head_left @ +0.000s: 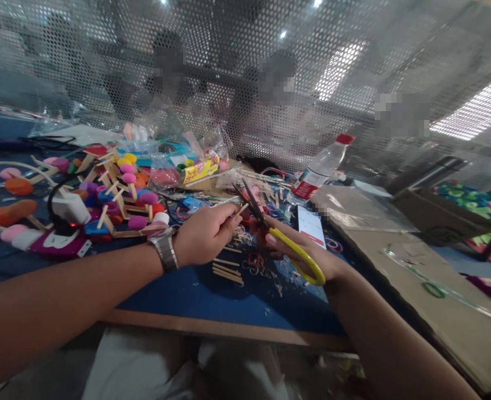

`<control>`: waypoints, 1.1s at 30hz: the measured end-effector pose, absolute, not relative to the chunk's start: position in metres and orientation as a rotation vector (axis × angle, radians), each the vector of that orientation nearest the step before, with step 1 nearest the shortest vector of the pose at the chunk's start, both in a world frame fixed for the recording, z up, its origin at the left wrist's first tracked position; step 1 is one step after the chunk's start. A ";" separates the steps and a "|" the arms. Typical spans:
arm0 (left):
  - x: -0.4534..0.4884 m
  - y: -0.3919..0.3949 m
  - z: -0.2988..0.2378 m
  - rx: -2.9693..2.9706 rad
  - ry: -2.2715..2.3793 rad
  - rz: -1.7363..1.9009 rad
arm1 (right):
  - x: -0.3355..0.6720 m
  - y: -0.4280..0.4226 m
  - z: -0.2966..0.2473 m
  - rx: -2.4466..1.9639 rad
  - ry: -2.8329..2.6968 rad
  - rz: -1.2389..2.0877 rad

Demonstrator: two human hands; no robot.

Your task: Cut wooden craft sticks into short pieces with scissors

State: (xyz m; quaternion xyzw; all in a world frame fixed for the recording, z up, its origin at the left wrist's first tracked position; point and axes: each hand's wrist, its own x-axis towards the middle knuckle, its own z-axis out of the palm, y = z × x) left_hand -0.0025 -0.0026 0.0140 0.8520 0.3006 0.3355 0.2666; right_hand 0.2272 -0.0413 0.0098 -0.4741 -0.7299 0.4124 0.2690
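My left hand [206,233] is closed in a pinch on a thin wooden stick [241,210], held out toward the scissor blades. A metal watch [164,250] is on that wrist. My right hand [299,253] grips yellow-handled scissors [270,230], whose dark blades are spread around the tip of the stick. Both hands hover over a blue mat [212,294]. Below them lie several loose wooden sticks [227,271] and coloured rubber bands [256,261].
A stick frame with coloured foam balls [122,197] stands at the left, beside a white plug [70,208]. A phone [311,225], a plastic bottle [318,169], cardboard [416,266] and plastic bags [195,166] lie around. People sit behind a perforated screen [245,72].
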 end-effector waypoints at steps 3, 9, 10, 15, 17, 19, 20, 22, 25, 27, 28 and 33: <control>-0.002 -0.002 0.014 2.277 0.805 0.921 | 0.223 -0.044 0.014 -1.281 -1.914 1.153; -0.002 -0.002 0.013 2.273 0.786 0.920 | 0.217 -0.046 0.021 -1.271 -1.949 1.135; -0.002 -0.002 0.013 2.271 0.783 0.921 | 0.217 -0.045 0.021 -1.267 -1.954 1.131; -0.003 -0.002 0.013 2.274 0.781 0.919 | 0.219 -0.043 0.020 -1.260 -1.952 1.141; -0.003 -0.002 0.013 2.269 0.778 0.920 | 0.220 -0.044 0.019 -1.261 -1.951 1.145; -0.003 -0.002 0.013 2.266 0.779 0.925 | 0.220 -0.044 0.019 -1.267 -1.955 1.148; -0.003 -0.002 0.013 2.267 0.778 0.928 | 0.220 -0.044 0.018 -1.269 -1.953 1.147; -0.003 -0.002 0.013 2.271 0.782 0.929 | 0.220 -0.044 0.018 -1.280 -1.937 1.151; -0.003 -0.002 0.013 2.285 0.792 0.927 | 0.220 -0.045 0.018 -1.323 -1.885 1.201; -0.003 -0.002 0.013 2.287 0.792 0.927 | 0.220 -0.046 0.018 -1.344 -1.863 1.236; -0.003 -0.002 0.013 2.285 0.789 0.925 | 0.220 -0.046 0.019 -1.348 -1.864 1.237; -0.003 -0.002 0.014 2.276 0.788 0.919 | 0.221 -0.045 0.018 -1.322 -1.899 1.199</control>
